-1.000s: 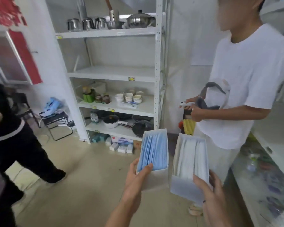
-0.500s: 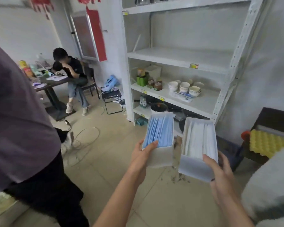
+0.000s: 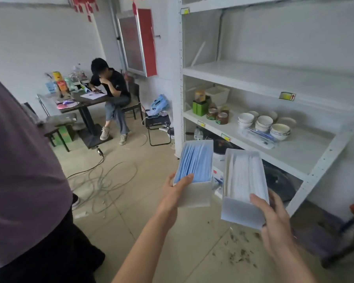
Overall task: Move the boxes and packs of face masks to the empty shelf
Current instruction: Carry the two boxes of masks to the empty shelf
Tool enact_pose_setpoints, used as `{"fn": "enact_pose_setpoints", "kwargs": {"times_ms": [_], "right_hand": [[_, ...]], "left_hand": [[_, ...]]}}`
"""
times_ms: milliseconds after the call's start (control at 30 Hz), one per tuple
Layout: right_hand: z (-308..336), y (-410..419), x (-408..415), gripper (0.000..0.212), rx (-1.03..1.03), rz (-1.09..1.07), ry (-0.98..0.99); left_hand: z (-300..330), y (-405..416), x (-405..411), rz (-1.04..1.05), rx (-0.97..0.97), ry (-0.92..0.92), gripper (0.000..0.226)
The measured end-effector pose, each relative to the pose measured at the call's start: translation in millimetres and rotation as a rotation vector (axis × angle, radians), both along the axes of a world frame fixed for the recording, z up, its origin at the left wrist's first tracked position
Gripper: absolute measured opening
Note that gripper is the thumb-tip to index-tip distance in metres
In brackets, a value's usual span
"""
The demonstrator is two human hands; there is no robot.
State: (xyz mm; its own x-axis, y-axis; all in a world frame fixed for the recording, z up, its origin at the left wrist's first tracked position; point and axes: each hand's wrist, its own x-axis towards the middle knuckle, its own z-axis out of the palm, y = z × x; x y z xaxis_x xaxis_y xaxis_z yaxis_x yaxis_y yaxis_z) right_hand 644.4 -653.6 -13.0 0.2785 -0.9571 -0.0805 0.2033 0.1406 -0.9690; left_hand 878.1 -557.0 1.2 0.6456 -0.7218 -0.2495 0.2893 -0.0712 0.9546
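Note:
My left hand (image 3: 172, 196) grips an open white box of blue face masks (image 3: 194, 164) by its near end, thumb over the rim. My right hand (image 3: 274, 219) holds a second open box of white face masks (image 3: 242, 180) the same way. Both boxes are held side by side at waist height, in front of the white metal shelving unit (image 3: 180, 78). Its bare shelf board (image 3: 274, 80) sits above and beyond the boxes at upper right.
The shelf below holds jars (image 3: 217, 116), a green tin (image 3: 199, 107) and white bowls (image 3: 264, 123). A person in purple (image 3: 23, 170) stands close at left. Another person (image 3: 112, 92) sits at a table (image 3: 80, 101). Cables (image 3: 106, 180) lie on the floor.
The view has swung left and moved nearer the shelving unit. Both hands keep the same hold on the boxes. The person in white has left the view.

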Motion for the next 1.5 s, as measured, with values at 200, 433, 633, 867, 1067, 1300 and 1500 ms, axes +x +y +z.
{"fn": "enact_pose_setpoints", "kwargs": {"times_ms": [200,433,633,867,1067,1300,1500], "right_hand": [[17.9,-82.3,58.9,0.069,-0.003,-0.068,-0.017],[23.1,-176.5,108.4,0.052,0.020,-0.105,-0.063],[20.9,-272.6,151.6,0.066,0.024,-0.098,-0.059],[40.3,-396.3,218.8,0.056,-0.042,-0.037,-0.083],[54.0,-476.1,287.9,0.062,-0.074,0.048,-0.104],[86.2,-553.7,391.5,0.053,-0.099,0.151,-0.170],[125.0,-628.4,479.5,0.031,-0.131,0.086,-0.211]], "left_hand": [[15.2,-91.0,57.1,-0.060,-0.029,-0.026,0.070],[20.0,-191.0,111.9,-0.081,-0.054,-0.014,0.076],[11.6,-294.2,154.6,-0.077,-0.042,-0.006,0.073],[26.7,-405.5,214.7,-0.038,-0.049,-0.003,0.076],[37.9,-465.5,278.2,0.016,-0.102,0.014,0.069],[53.1,-537.8,380.0,0.058,-0.167,-0.019,0.063],[95.2,-606.7,471.4,-0.015,-0.237,-0.027,0.070]]}}
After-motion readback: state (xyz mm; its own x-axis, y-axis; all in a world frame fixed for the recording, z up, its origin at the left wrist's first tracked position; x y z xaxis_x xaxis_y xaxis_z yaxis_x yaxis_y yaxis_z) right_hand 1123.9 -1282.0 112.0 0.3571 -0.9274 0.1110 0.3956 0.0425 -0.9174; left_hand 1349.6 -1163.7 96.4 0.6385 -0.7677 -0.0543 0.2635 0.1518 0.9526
